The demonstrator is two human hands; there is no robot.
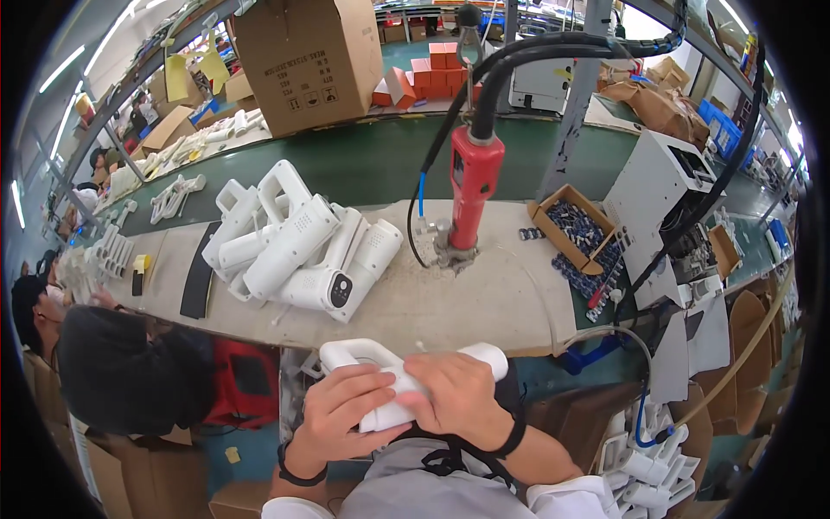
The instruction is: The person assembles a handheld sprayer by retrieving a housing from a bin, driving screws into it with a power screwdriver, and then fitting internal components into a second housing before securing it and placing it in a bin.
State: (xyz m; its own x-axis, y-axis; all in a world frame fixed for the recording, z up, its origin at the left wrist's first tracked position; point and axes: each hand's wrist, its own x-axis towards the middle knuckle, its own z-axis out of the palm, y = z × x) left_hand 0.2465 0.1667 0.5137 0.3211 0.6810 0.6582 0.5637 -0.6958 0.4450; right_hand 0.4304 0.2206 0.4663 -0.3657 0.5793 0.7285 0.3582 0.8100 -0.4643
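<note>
In front of my body, over the table's near edge, I hold a white plastic housing (386,419) with a looped handle and a tube-like body. My left hand (344,411) is closed round its left part. On the right part, my right hand (460,398) grips it from above, thumb pressed on the surface. Fingers hide much of its middle. A pile of similar white housings (294,242) lies on the table beyond my left hand; one shows a dark oval panel. Beyond my right hand, a red upright power tool (475,186) meets a metal fitting at the tabletop.
Thick black cables (553,45) rise from the tool. At right stand a cardboard tray (566,227) of small dark parts and a white machine box (661,208). A green conveyor belt (380,160) runs behind. A dark-clad person (130,372) is at left; white parts (648,467) fill a box lower right.
</note>
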